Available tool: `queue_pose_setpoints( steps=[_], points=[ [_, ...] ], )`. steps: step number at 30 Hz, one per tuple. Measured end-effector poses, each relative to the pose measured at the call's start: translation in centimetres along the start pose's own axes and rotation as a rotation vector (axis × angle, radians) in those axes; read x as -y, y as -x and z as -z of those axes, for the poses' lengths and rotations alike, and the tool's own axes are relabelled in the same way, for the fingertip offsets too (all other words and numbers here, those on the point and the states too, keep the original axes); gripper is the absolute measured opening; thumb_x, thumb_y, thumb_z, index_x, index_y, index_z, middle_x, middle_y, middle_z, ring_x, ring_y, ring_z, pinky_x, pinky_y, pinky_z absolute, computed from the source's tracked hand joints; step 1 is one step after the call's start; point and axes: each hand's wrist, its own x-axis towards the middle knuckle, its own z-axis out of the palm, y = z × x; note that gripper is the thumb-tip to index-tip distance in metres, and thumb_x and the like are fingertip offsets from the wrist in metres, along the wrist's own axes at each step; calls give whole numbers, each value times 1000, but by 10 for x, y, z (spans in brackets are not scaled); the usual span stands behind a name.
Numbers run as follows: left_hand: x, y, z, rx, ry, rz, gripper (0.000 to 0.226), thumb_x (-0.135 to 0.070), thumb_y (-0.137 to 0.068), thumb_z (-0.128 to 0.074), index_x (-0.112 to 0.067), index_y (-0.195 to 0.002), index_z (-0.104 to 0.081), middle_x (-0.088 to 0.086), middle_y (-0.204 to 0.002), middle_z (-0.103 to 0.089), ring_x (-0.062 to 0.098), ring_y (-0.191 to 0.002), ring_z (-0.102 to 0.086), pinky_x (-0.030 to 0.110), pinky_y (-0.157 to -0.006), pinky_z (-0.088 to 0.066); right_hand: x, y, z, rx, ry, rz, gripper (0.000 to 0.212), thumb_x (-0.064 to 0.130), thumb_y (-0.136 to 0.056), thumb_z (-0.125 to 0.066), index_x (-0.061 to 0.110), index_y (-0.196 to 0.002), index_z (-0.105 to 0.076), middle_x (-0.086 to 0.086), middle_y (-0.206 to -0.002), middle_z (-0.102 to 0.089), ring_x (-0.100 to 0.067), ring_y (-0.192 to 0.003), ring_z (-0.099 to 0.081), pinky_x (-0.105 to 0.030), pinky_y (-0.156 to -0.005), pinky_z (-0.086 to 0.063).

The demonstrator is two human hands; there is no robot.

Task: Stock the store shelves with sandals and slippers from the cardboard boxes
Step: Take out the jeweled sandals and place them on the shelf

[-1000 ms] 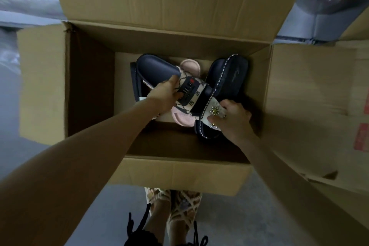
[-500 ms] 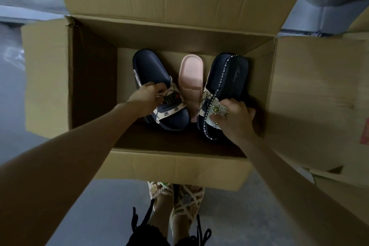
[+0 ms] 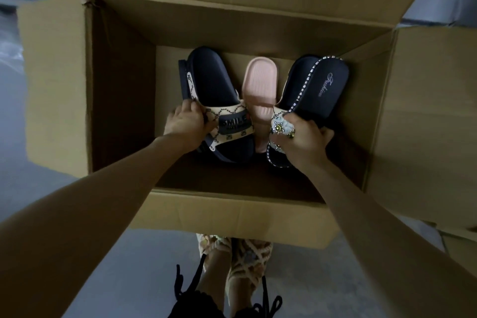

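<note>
In the one open brown cardboard box (image 3: 232,214), your left hand (image 3: 184,124) grips two stacked navy slides (image 3: 214,80) by a beige patterned strap (image 3: 227,115), your right hand (image 3: 304,139) clutches two black stud-trimmed sandals (image 3: 327,88); one pink ribbed slipper (image 3: 260,80) lies between.

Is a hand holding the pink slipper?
No: the left hand grips the patterned slipper and the right hand the jewelled slipper, with the pink slipper loose between them.

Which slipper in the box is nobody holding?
The pink slipper in the middle. The left hand grips the patterned-strap dark slide, and the right hand grips the flower-jewelled dark sandal.
</note>
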Motion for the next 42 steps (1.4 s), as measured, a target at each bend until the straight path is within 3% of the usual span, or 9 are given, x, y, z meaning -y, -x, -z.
queue_pose_setpoints(
  steps=[10,13,16,19,23,29,35,38,42],
  points=[
    [22,-1,10,-53,-341,-144,79,-74,-82,-24,-16,-135,-30,6,-138,-40,25,-128,-35,48,-103,-25,6,1,-4,-7,42,15,33,34,-84,-64,26,-116,-58,0,-110,-63,-22,-116,-46,-32,-84,-14],
    [21,-6,16,10,-449,-59,88,-78,-80,-13,-16,-140,-31,10,-141,-35,27,-132,-29,50,-107,-20,6,6,-3,4,46,38,30,33,-84,-65,27,-112,-58,0,-105,-62,-22,-115,-45,-31,-84,-14],
    [20,-8,16,93,-533,19,94,-81,-77,-7,-17,-133,-47,13,-145,-25,29,-135,-19,49,-109,-14,8,9,-3,45,48,86,26,34,-84,-64,28,-109,-59,2,-97,-58,-20,-112,-44,-30,-81,-14],
    [27,-8,13,24,-465,-49,89,-80,-78,-14,-16,-124,-58,11,-140,-26,28,-131,-22,48,-107,-18,10,6,-8,32,85,101,26,36,-83,-65,30,-107,-59,1,-100,-62,-20,-110,-46,-32,-82,-15],
    [39,-12,11,21,-372,-194,70,-72,-83,-29,-21,-125,-53,3,-143,-29,24,-131,-20,46,-104,-20,10,1,-17,0,123,89,27,37,-81,-66,29,-106,-59,1,-100,-65,-22,-110,-48,-33,-79,-15],
    [37,-4,20,118,-266,-32,64,-69,-77,-51,-19,-118,-54,8,-124,-54,27,-125,-33,42,-100,-25,15,9,-2,26,86,79,23,38,-82,-66,26,-101,-60,1,-97,-64,-22,-108,-50,-32,-76,-13],
    [36,52,72,61,-214,-91,51,-59,-79,-58,-26,-117,-55,6,-117,-57,26,-122,-36,39,-97,-29,33,37,51,118,34,-31,26,35,-80,-71,26,-101,-60,0,-100,-60,-25,-114,-49,-34,-86,-21],
    [22,101,118,110,10,-128,37,-47,-76,-69,-16,-94,-58,7,-96,-57,25,-102,-50,32,-81,-36,56,64,95,209,29,-30,40,34,-78,-73,23,-115,-62,-3,-111,-62,-26,-118,-49,-34,-95,-25],
    [-13,180,197,186,149,-233,37,-40,-72,-76,-11,-89,-61,5,-83,-56,19,-78,-50,25,-58,-35,86,108,173,303,-39,-34,29,32,-75,-76,14,-96,-66,-3,-92,-67,-29,-100,-62,-41,-95,-43]
  ],
)
